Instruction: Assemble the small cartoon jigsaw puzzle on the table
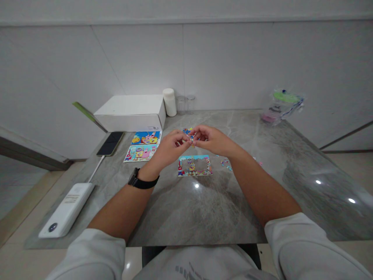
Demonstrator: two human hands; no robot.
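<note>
Between forearms [125, 210], puzzle board [193, 173], long axis sideways; left hand [174, 147], right hand [212, 141]: grip unclear.

Muted light, pinpoint glare on tabletop [201, 217]

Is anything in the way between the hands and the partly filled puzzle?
Nothing visible is: the left hand and right hand appear just beyond the far edge of the puzzle, with only tabletop showing between.

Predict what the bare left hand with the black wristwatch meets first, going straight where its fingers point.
Probably the bare right hand, whose fingers face the left hand nearly tip to tip; depth there, and whether anything sits between, is unclear.
</note>
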